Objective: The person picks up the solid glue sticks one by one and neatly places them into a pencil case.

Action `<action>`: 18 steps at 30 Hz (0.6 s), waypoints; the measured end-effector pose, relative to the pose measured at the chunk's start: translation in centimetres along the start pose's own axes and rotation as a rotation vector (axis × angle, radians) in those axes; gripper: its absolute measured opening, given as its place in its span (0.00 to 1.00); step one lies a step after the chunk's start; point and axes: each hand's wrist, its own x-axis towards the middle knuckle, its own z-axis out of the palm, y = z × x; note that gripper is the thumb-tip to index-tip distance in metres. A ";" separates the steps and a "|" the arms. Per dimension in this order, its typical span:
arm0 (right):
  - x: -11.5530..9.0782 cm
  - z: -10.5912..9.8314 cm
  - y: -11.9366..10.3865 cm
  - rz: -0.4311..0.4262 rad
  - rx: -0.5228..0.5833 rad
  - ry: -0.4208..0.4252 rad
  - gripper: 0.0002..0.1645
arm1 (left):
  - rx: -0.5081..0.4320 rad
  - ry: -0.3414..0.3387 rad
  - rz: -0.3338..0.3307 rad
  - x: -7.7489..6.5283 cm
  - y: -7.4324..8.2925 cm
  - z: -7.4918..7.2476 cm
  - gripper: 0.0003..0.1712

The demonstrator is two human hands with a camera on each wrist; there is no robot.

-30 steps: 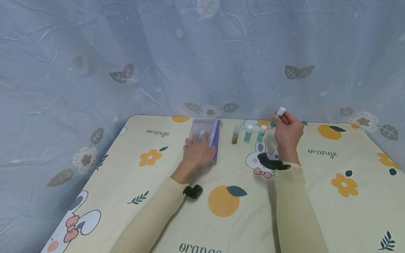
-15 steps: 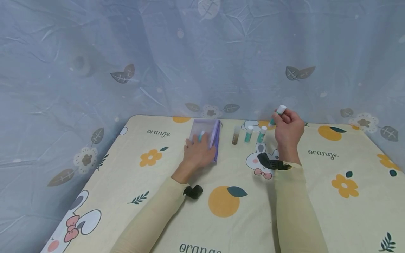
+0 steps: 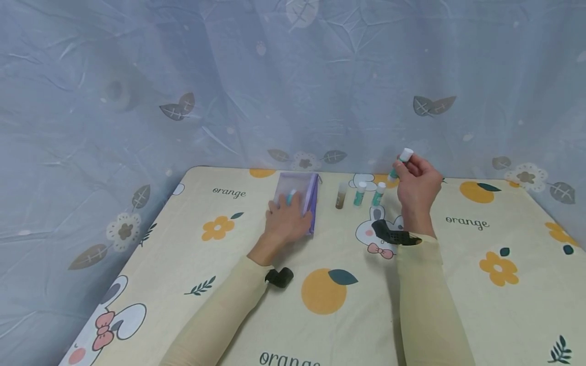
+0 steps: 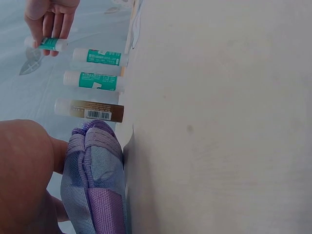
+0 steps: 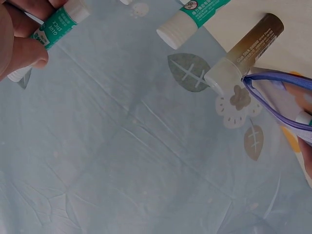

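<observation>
In the head view my left hand rests on a purple-edged mesh pouch, its fingers spread over the top. A small white-and-green item shows through the mesh by the fingertips. The right wrist view shows the pouch's zippered mouth parted. My right hand pinches a green-labelled, white-capped glue stick, tilted and raised off the table. Between the hands, a brown glue stick and two green glue sticks stand upright in a row.
A cream cloth printed with oranges, flowers and rabbits covers the table. Behind it hangs a blue-grey curtain with leaf prints, close to the table's back edge. The brown glue stick stands just right of the pouch.
My right hand has risen slightly with the glue stick, which has turned a little. The left hand, the pouch and the standing glue sticks have stayed in place.
</observation>
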 end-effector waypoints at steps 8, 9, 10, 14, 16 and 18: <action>-0.2 0.1 -0.2 -0.010 -0.019 -0.007 0.27 | 0.012 -0.005 -0.008 0.2 -0.1 0.1 0.39; -0.3 0.1 -0.2 -0.009 -0.020 -0.008 0.27 | 0.011 -0.005 -0.009 0.2 -0.1 0.1 0.39; -0.3 0.1 -0.3 -0.010 -0.019 -0.009 0.27 | 0.011 -0.006 -0.008 0.2 -0.1 0.1 0.39; -0.4 0.1 -0.5 -0.019 -0.032 -0.012 0.28 | 0.007 -0.005 -0.007 0.2 -0.1 0.0 0.39; -0.4 0.0 -0.5 -0.024 -0.033 -0.011 0.27 | 0.004 -0.006 -0.006 0.2 -0.1 0.0 0.39; -0.5 0.0 -0.6 -0.032 -0.035 -0.010 0.28 | 0.000 -0.007 -0.004 0.1 -0.1 0.0 0.39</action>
